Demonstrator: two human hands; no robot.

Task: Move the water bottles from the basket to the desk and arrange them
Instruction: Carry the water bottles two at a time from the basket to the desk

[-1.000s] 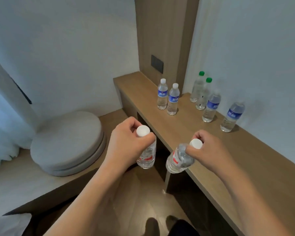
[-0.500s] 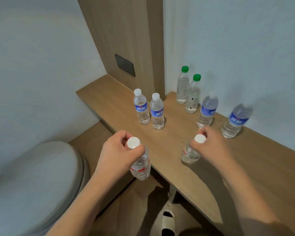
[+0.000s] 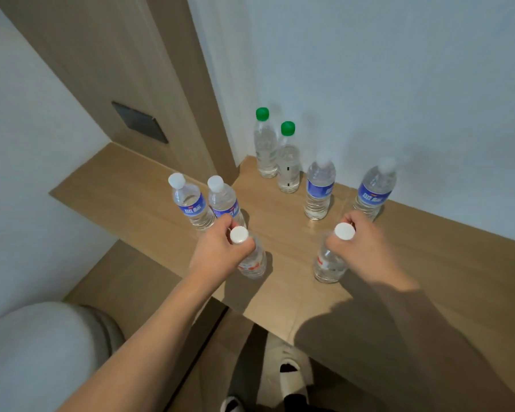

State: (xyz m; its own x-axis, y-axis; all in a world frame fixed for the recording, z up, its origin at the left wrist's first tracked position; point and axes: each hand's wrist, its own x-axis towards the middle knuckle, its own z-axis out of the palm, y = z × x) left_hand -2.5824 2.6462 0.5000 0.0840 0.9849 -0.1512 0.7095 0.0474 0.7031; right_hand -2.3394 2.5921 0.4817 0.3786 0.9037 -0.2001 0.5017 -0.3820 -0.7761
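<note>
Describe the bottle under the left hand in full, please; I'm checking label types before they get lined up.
The left-hand bottle is small, clear plastic, with a white screw cap and a red-and-white label around its lower body. It appears filled with water. It stands near the front edge of the wooden desk, roughly upright; whether its base has fully settled is unclear. The left hand grips its neck just under the cap. Nothing else touches it.

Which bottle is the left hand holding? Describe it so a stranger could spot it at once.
Start at the long light wooden desk along the white wall. Near its front edge stand two clear plastic red-labelled water bottles with white caps; take the left-hand red-labelled bottle, gripped near its cap by the left hand. The bottles behind carry blue labels or green caps.
</note>
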